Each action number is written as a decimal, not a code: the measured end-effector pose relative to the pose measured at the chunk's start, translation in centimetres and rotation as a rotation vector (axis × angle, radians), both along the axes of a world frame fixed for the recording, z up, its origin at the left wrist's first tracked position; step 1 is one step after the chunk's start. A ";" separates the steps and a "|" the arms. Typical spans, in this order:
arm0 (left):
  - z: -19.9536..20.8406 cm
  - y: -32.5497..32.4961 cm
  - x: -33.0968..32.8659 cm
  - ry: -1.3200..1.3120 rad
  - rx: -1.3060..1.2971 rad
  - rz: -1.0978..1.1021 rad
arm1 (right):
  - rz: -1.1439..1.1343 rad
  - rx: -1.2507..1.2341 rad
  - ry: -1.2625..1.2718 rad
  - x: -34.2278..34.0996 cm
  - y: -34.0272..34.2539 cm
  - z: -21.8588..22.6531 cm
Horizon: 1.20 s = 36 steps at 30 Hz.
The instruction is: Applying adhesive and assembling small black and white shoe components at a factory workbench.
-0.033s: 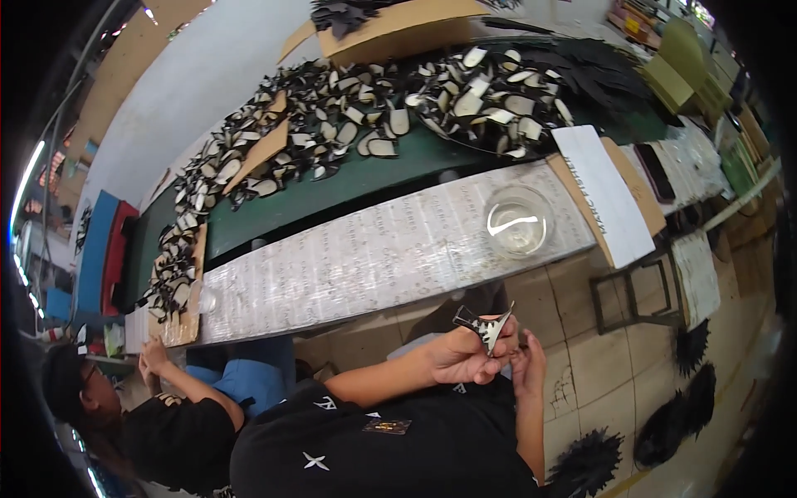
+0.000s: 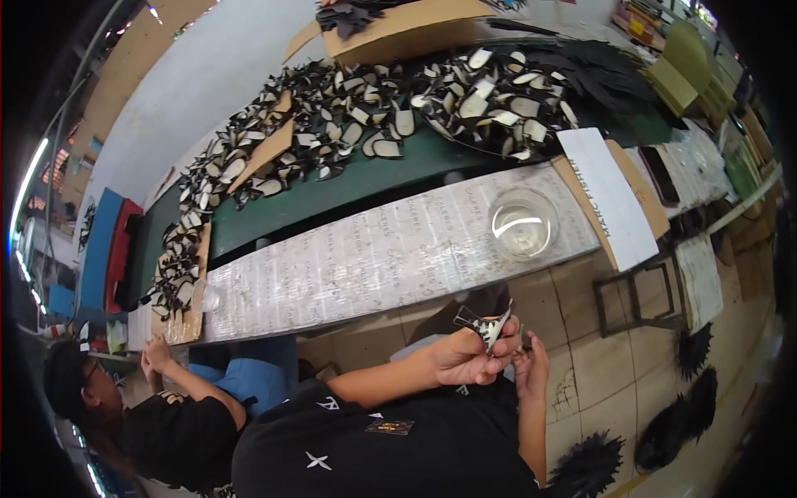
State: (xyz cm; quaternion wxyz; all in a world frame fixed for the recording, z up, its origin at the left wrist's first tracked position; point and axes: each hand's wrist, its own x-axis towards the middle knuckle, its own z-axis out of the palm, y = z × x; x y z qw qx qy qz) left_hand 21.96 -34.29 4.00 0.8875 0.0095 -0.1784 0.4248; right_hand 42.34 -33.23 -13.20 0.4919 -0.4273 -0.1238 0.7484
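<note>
My left hand point(image 2: 465, 357) is closed around a small black-and-cream piece point(image 2: 490, 330), which looks like a shoe part. Its edge is notched and it stands up above my fingers, over the floor on my side of the table. Just to the right, my right hand point(image 2: 531, 365) has its fingers curled close beside the left one. Thumb and fingertips seem pinched together, and what they hold, if anything, is too small to make out. Similar black-and-cream pieces point(image 2: 386, 148) lie heaped along the green table point(image 2: 307, 199).
A round clear bowl point(image 2: 525, 224) rests on the wrapped board point(image 2: 357, 257) along the table's near side. White paper point(image 2: 610, 199) on cardboard lies to its right. At left a co-worker point(image 2: 183, 423) sits close by. Black fringed bundles point(image 2: 585, 465) lie on the floor. An open carton point(image 2: 415, 33) stands behind.
The whole view has shifted very slightly. Both hands and the held piece keep nearly the same place and pose.
</note>
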 end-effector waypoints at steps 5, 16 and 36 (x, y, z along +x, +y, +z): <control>-1.3 0.5 0.5 -0.180 -0.090 0.037 | -0.014 -0.167 0.106 0.2 0.4 -2.1; 10.2 12.4 -6.6 1.544 1.106 0.797 | -0.133 -0.285 0.201 1.8 0.5 -5.5; 25.8 -0.1 -3.5 0.266 1.561 1.730 | -0.048 -0.173 0.151 1.2 0.6 -6.4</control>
